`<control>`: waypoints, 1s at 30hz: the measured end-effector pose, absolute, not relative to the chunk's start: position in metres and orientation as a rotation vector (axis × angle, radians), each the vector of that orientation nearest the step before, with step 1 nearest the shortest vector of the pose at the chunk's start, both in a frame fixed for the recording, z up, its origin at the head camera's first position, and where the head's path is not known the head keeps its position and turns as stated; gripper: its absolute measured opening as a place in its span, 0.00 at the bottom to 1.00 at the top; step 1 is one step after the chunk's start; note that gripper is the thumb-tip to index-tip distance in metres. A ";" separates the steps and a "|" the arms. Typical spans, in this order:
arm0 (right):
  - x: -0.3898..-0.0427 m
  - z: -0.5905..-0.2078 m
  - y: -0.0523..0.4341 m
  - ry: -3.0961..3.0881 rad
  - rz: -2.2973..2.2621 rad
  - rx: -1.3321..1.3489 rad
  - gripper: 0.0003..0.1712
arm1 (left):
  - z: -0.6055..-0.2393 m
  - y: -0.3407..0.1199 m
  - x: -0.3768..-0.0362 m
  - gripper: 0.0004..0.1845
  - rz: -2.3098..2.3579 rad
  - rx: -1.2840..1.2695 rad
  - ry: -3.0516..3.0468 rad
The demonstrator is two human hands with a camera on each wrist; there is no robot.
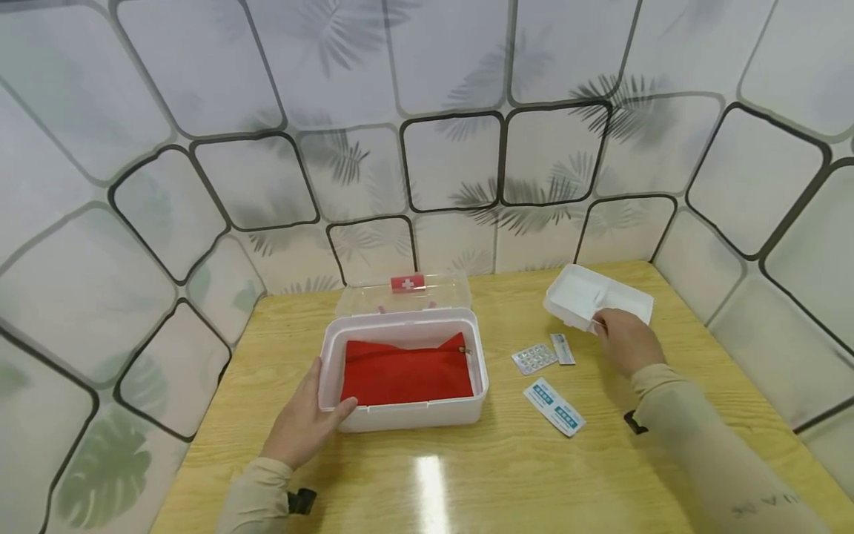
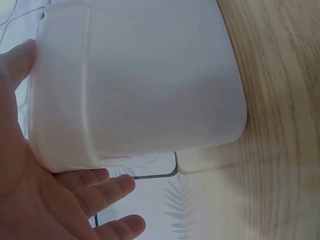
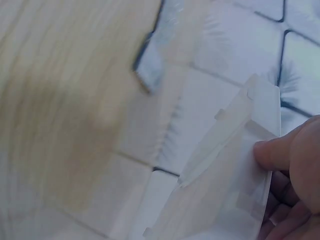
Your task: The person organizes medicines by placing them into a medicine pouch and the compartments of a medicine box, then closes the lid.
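In the head view, my left hand (image 1: 307, 415) rests at the near left corner of a white first-aid box (image 1: 414, 419), its thumb at the front rim. The left wrist view shows those fingers spread and fairly straight past the box's pale wall (image 2: 160, 85). Inside the box lies a red zipped pouch (image 1: 407, 374). My right hand (image 1: 627, 341) pinches the near rim of a white divided tray (image 1: 575, 293), thumb on its wall in the right wrist view. The tray (image 3: 230, 170) is tilted there, over the table's far right part in the head view.
Behind the box, its clear lid (image 1: 440, 291) with a red cross latch (image 1: 408, 283) lies folded back. Between box and tray lie a blister pack (image 1: 534, 359), a small white packet (image 1: 563, 349) and a blue-and-white packet (image 1: 554, 406). Patterned walls border the wooden table (image 1: 373, 489).
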State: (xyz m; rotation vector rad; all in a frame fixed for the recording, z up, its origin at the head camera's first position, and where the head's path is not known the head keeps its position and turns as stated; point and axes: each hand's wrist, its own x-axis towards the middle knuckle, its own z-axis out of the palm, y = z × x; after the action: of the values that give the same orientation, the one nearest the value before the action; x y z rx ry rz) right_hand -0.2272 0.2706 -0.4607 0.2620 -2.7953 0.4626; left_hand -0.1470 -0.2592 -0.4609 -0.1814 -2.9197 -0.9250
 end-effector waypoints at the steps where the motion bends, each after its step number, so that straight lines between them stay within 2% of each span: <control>1: -0.225 -0.457 0.265 -2.758 0.455 0.294 0.07 | -0.460 -0.260 -0.147 0.55 -0.921 -0.187 -2.923; 7: -0.212 -0.433 0.229 -2.474 0.421 0.538 0.07 | -0.453 -0.263 -0.150 0.50 -0.873 -0.241 -2.859; 14: -0.198 -0.412 0.181 -2.282 0.403 0.797 0.09 | -0.432 -0.252 -0.156 0.30 -0.856 -0.317 -2.618; 19: -0.186 -0.409 0.145 -2.199 0.411 0.933 0.09 | -0.414 -0.231 -0.155 0.19 -1.053 -0.370 -2.516; 25: -0.173 -0.407 0.104 -2.138 0.388 1.080 0.10 | -0.401 -0.209 -0.156 0.18 -1.241 -0.386 -2.586; 30: -0.163 -0.406 0.070 -2.180 0.325 1.133 0.07 | -0.400 -0.203 -0.162 0.19 -1.223 -0.322 -2.645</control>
State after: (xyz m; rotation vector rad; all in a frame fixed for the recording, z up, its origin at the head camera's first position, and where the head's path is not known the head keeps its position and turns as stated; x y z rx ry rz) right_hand -0.1633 0.0700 -0.4062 1.1334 -2.1805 0.3247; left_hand -0.1615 -0.2029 -0.3996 -0.3225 -2.6447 -1.2227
